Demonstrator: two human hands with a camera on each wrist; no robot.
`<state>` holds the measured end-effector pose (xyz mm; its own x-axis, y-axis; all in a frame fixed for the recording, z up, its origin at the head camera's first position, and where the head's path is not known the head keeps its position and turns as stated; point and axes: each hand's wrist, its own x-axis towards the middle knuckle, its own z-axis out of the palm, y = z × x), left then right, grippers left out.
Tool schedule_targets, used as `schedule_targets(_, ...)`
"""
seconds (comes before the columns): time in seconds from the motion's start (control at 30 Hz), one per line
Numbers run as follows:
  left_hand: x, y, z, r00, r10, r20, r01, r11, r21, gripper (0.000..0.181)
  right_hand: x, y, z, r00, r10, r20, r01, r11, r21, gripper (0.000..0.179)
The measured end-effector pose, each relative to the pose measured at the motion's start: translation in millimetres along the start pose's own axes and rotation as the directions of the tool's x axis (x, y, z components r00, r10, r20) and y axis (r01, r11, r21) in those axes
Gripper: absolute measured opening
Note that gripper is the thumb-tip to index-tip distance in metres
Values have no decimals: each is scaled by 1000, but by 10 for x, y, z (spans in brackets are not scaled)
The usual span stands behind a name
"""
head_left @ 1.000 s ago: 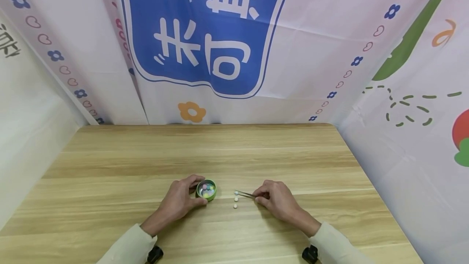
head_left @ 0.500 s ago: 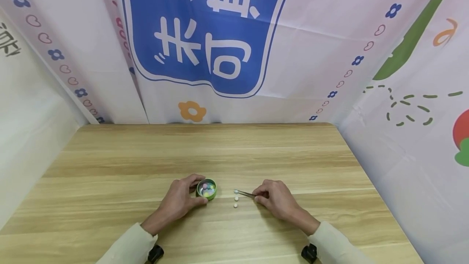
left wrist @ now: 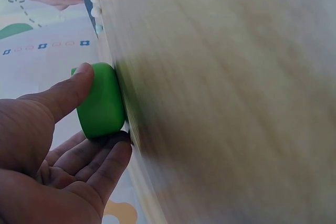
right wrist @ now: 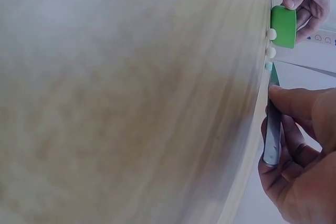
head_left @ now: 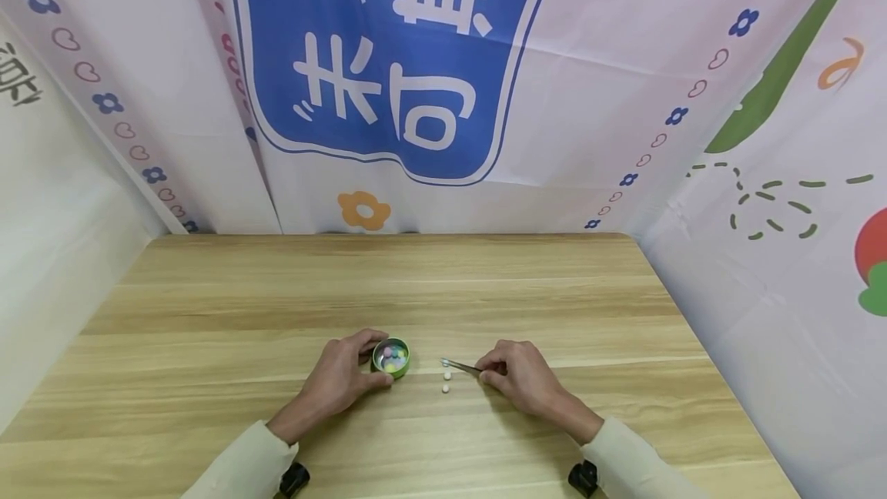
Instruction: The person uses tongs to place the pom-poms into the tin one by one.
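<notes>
My left hand (head_left: 339, 376) grips a small round green tin (head_left: 390, 359) standing on the table, thumb on its near side and fingers behind. Pink, teal and yellow little balls (head_left: 392, 366) lie inside it. In the left wrist view the thumb (left wrist: 79, 85) presses on the green wall. My right hand (head_left: 523, 376) pinches metal tweezers (right wrist: 274, 129) between thumb and fingers, pointing left. Right at their tips is a pale teal ball (right wrist: 269, 66), with the prongs nearly together. Two white balls sit in a line nearer me, one (head_left: 447, 376) closer to the tips and another (head_left: 446, 389) beyond it.
The wooden table (head_left: 277, 291) runs back to a printed white cloth wall (head_left: 554, 122), with more cloth on the left and right sides. A black wrist strap (head_left: 294, 477) shows at each sleeve.
The tweezers' prongs have drawn together around the teal ball. My left hand and the tin have stayed in place, as have the two white balls.
</notes>
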<state>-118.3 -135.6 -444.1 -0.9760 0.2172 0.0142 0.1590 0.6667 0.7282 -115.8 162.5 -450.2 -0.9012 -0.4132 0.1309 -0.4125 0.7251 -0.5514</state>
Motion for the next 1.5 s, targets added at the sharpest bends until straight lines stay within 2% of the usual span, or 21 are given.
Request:
schedule_targets(1.07,4,-9,8,1000,14,1,-13,1000,-9,57,-42,37,-11,999,31,7,-31,999,-11,7)
schedule_targets(1.5,4,-11,4,1000,14,1,-14,1000,-2,57,-30,33,-9,1000,12,14,-12,1000,-9,6)
